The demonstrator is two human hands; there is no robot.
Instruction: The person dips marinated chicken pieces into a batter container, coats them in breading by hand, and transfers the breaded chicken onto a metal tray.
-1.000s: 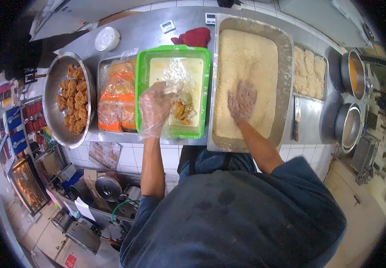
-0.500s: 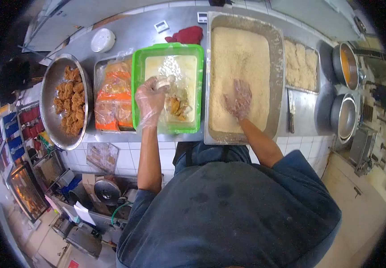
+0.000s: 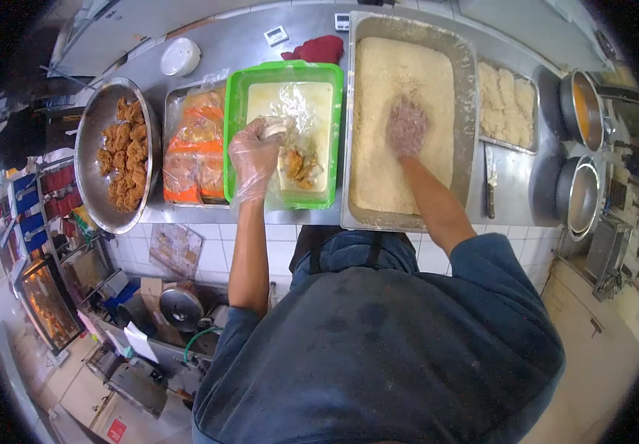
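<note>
My left hand (image 3: 254,157), in a clear plastic glove, is closed on a pale, wet piece of chicken (image 3: 273,130) above the green tub (image 3: 338,140). Milky liquid fills the tub, with orange-brown pieces (image 3: 300,169) lying in it near the front. Coated in crumbs, my right hand (image 3: 408,127) is pressed into the coating crumbs (image 3: 386,181) of the deep metal pan (image 3: 467,133). Its fingertips are sunk in or smeared, so their pose does not show.
Left of the tub are bagged orange-wrapped food (image 3: 193,148) and a metal bowl (image 3: 82,159) of fried chicken (image 3: 123,152). To the right, a tray (image 3: 534,144) holds breaded pieces, with a knife (image 3: 490,185) before it. Two round bowls (image 3: 582,196) stand beyond.
My right hand has moved slightly up and its outspread fingers now show as a rounded shape in the crumbs. My left hand keeps the chicken over the tub. The view has shifted slightly.
</note>
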